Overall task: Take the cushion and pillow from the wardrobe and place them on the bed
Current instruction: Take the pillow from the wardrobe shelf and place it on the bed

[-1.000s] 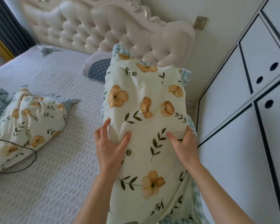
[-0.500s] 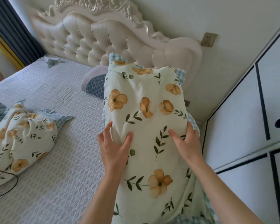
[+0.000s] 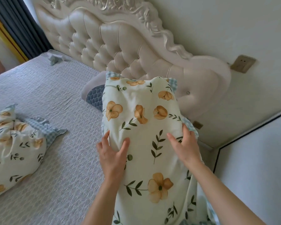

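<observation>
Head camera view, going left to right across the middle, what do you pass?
Floral pillow lying on the bed → bare bedspread → left hand → held pillow → right hand → wardrobe.

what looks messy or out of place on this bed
A floral pillow lies crumpled and askew mid-bed at the left, away from the headboard. A small crumpled cloth sits near the far corner.

Cream pillow (image 3: 146, 127), orange flowers, dark green leaves, blue gingham trim. Matching second pillow (image 3: 15, 148) at left. Pale grey textured bedspread (image 3: 55, 98). Beige tufted headboard (image 3: 120, 44). Navy quilted cushion (image 3: 95, 99).
</observation>
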`<state>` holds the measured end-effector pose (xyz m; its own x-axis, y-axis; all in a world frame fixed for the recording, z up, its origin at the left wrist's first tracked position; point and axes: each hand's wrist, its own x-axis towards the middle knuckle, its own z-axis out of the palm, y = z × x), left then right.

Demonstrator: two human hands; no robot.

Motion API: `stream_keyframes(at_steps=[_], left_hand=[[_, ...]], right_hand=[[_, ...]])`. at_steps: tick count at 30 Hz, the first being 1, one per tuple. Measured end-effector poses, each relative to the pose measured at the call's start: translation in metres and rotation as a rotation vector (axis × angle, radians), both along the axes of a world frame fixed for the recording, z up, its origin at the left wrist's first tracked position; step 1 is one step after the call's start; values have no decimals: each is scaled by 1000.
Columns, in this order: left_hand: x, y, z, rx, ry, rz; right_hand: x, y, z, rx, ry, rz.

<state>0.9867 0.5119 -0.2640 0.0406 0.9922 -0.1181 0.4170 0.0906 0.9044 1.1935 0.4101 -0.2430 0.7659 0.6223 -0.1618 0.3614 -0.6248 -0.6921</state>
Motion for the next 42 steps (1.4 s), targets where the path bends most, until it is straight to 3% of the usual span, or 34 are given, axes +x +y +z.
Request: stream_keyframes(at_steps=[10,19,28,33,35,38,42], left_hand=[[50,77,-20,-76,77,111],[102,117,-51,-193,123,337],[172,232,-36,-110,104,513],[199,295,-49,-47,68,644],[213,315,-73,-107,80,620],[234,329,-123,-290,76,497],[250,312,-184,-505,24,364]], right_hand=[[62,99,-23,-162,0,150],[122,190,-57,-225,5,360],[205,352,-41,-47,-36,588],[229,440,-47,55,-192,686],[241,468,-69,-45,-211,750],[265,494,-116,-353,-201,868],[296,481,-176,-671,-262,1048]])
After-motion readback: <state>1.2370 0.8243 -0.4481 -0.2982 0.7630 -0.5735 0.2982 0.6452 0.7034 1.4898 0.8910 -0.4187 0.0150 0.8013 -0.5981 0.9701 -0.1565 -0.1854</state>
